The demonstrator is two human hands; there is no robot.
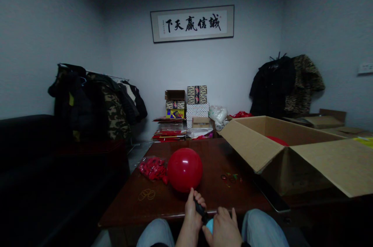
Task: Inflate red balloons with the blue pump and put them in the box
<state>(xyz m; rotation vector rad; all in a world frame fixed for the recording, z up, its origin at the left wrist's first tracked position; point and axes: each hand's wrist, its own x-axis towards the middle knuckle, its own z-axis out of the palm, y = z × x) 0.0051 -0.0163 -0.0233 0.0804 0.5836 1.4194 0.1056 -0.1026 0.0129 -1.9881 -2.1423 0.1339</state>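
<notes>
A round, inflated red balloon [185,170] stands over the table just beyond my left hand [192,210]. That hand is closed around the balloon's neck and the black nozzle end [199,209] of a hand balloon pump. The pump's light blue body [210,225] shows between my two hands. My right hand [223,224] is curled over this blue part, so most of it is hidden. Left of the balloon lies a clear plastic bag of uninflated red balloons [152,168].
Yellowish rubber bands [147,195] lie on the brown table [125,210]. Small bands and bits [230,178] lie to the right, near a flat dark device [272,194]. An open cardboard box [253,140] holding something red stands at right. Stacked boxes [197,111] rise behind.
</notes>
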